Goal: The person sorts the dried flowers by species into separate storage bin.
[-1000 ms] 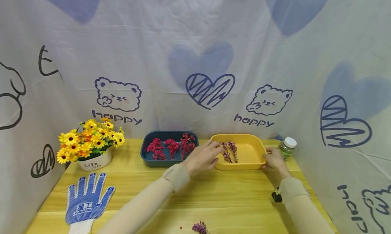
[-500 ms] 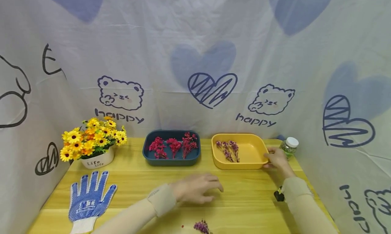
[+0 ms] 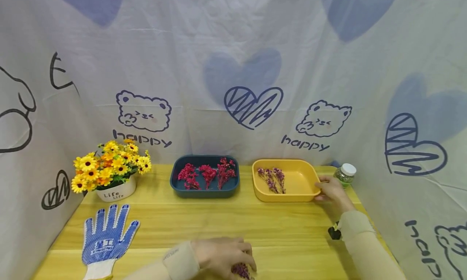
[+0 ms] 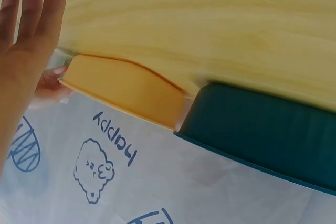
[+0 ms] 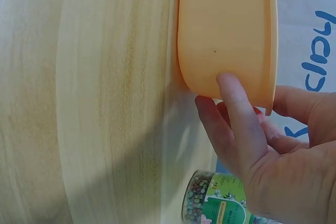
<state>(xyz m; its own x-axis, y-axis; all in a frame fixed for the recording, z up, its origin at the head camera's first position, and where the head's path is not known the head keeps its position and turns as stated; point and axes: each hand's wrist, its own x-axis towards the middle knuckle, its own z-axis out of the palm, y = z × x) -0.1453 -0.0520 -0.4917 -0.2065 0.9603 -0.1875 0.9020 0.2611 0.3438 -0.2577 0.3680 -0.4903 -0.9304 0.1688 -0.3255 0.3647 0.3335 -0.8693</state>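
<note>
At the front of the table, my left hand is over a purple dried-flower sprig, which its fingers partly cover. Seen from the left wrist, the fingers of this hand are extended, and the sprig is barely in view. My right hand holds the right end of a yellow tray, with fingers on its outer wall and at the rim in the right wrist view. More purple sprigs lie in the tray's left part. A dark blue tray to the left contains 3 red dried-flower sprigs.
A white-lidded jar of small coloured beads stands right beside my right hand. On the left are a potted yellow flower arrangement and a blue-and-white work glove. A small dark object is by the right wrist. A printed curtain encloses the table.
My left hand has come away from the yellow tray toward the front of the table, down to the loose purple sprig. The right hand has stayed at the tray's end.
</note>
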